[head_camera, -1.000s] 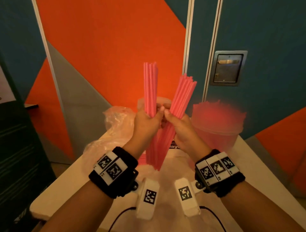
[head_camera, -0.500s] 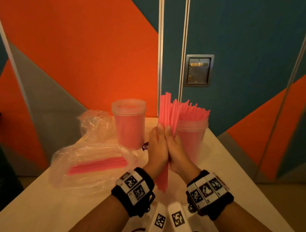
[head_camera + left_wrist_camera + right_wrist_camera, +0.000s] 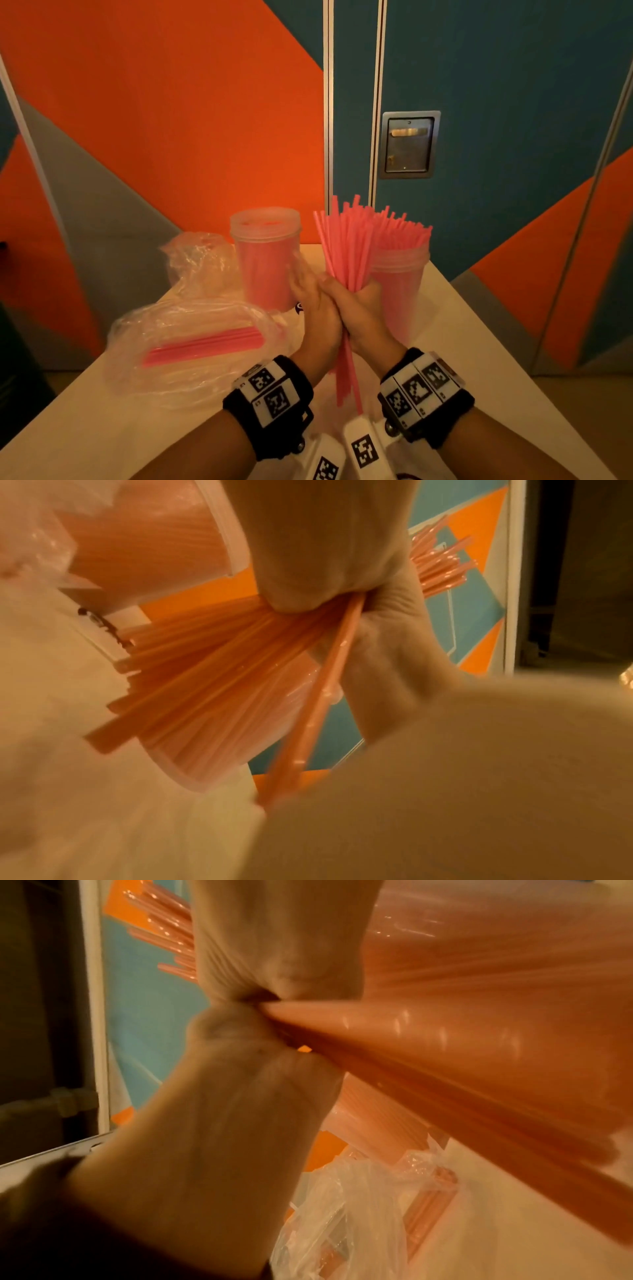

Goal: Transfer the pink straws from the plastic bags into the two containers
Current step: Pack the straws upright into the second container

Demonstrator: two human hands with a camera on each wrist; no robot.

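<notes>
- Since a moment ago, two straw handfuls are being merged into one bundle (image 3: 346,253).
- It is being gripped by the right hand (image 3: 359,308).
- It is being pressed by the left hand (image 3: 317,315), fingers straight.

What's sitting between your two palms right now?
A bundle of straws, pressed between left hand and right hand; head view shows it.

It looks like a public or institutional interior, perhaps an office or commercial space: the far wall panels (image 3: 171,102) carry bold orange, teal and grey geometric shapes, one has a recessed metal lock plate (image 3: 408,144), and a plain white table (image 3: 479,342) stands near.
</notes>
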